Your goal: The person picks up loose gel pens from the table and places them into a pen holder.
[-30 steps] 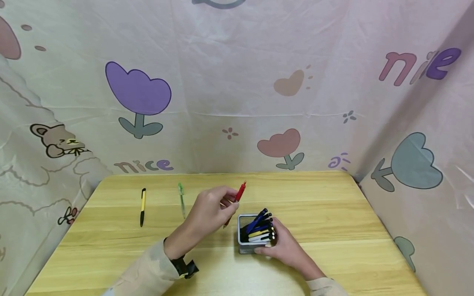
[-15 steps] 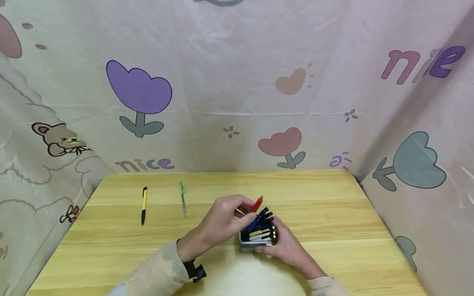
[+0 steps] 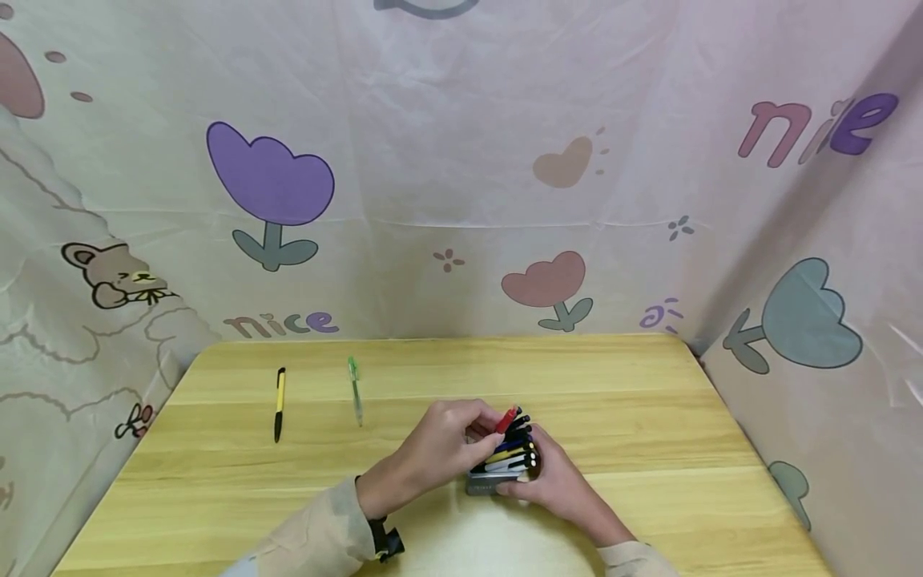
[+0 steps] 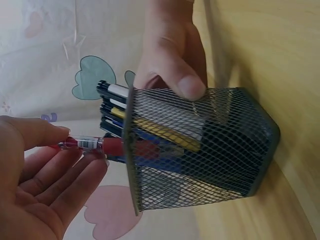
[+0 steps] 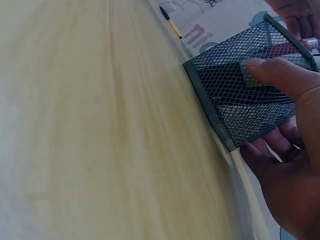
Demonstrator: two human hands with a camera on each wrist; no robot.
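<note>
My left hand (image 3: 450,441) pinches a red pen (image 4: 111,145) between thumb and fingers. In the left wrist view the pen's lower part shows through the mesh, inside the dark wire-mesh pen holder (image 4: 200,185); its upper end is above the rim. My right hand (image 3: 558,477) grips the holder from the right side, thumb on the near wall and fingers around the other side, as the right wrist view shows. Several pens, among them a yellow pen (image 3: 497,455), white ones and dark blue ones, lean in the holder toward the right hand.
On the wooden table (image 3: 216,497), a yellow and black pen (image 3: 280,405) lies at the back left. A green clear pen (image 3: 356,391) lies between it and my left hand. Printed cloth (image 3: 404,160) hangs behind the table and along its sides.
My left hand has moved right and carried the red pen from beside the holder to over it, then lowered the pen's lower part inside. My right hand has stayed on the holder.
</note>
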